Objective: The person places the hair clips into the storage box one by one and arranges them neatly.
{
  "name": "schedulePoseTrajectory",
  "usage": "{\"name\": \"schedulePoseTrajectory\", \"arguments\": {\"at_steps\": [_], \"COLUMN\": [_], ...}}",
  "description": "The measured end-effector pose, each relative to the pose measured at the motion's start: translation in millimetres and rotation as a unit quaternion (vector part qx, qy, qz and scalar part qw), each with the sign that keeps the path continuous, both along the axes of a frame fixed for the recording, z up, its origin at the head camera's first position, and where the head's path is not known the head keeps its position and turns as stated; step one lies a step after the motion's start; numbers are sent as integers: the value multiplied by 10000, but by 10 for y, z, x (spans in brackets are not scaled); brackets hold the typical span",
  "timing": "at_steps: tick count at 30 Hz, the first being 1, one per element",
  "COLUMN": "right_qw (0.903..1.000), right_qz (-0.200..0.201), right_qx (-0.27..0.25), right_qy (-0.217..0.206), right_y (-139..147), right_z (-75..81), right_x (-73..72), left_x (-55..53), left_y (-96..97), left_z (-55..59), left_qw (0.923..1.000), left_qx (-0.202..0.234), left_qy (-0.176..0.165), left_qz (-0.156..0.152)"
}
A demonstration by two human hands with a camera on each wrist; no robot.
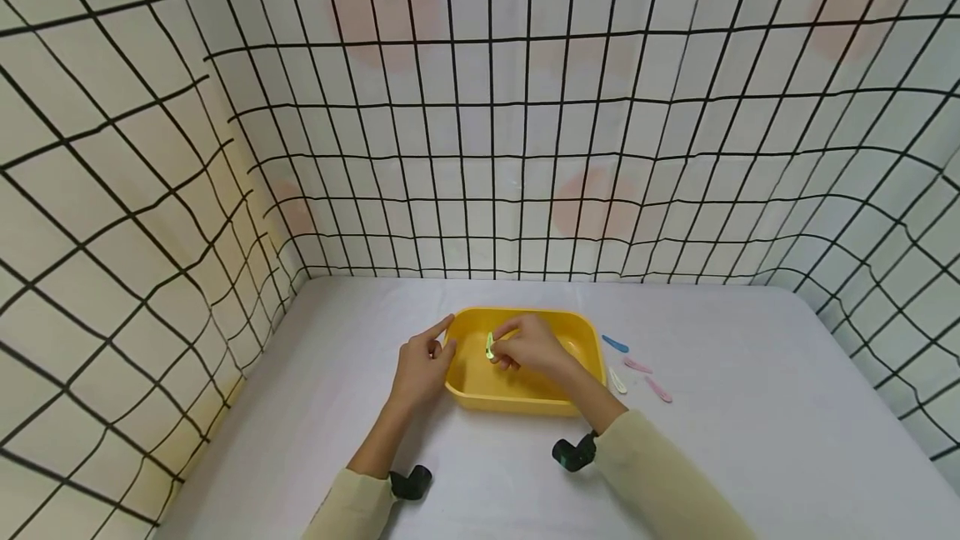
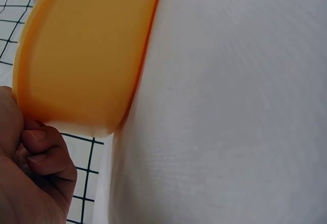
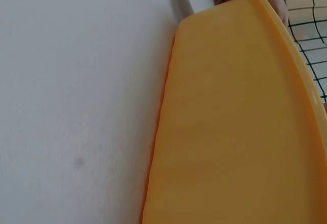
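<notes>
A yellow plastic tray (image 1: 517, 405) with rounded corners stands on the white table. At its left end my left hand (image 1: 420, 369) grips the rim, and the left wrist view shows curled fingers (image 2: 48, 152) against the tray's outer wall (image 2: 87, 55). Over the tray's inside, my right hand (image 1: 531, 347) pinches a light green snap hair clip (image 1: 490, 346) between thumb and fingertips. The clip hangs roughly upright; whether its lower end touches the tray floor I cannot tell. In the right wrist view the tray's side (image 3: 230, 106) hides the right hand's fingers.
Right of the tray lie a blue hair clip (image 1: 615, 343), a white one (image 1: 617, 381), an upper pink one (image 1: 637, 366) and a lower pink one (image 1: 658, 390). A black wire grid (image 1: 487, 157) over white cloth walls in the table's back and sides.
</notes>
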State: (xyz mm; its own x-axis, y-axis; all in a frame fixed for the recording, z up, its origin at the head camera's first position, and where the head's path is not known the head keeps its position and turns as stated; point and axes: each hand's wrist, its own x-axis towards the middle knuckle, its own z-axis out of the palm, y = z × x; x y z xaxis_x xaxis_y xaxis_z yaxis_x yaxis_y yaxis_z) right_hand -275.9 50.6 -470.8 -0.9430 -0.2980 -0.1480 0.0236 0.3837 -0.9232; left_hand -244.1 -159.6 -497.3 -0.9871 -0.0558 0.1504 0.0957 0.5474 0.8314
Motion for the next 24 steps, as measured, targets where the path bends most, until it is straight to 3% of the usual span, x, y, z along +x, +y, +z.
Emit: {"name": "schedulePoseTrajectory", "arguments": {"at_steps": [13, 24], "right_qw": [9994, 9977], "right_qz": [145, 230], "right_qx": [229, 551], "right_qy": [-220, -323], "right_y": [-217, -333], "right_z": [-162, -126], "right_x": [-44, -35], "left_x": [6, -3], "left_y": [-19, -27], "left_z": [-23, -22], "left_qw": [9999, 9998], "left_qx": [-88, 0], "left_qy": [75, 50], "left_qz": [-123, -188]}}
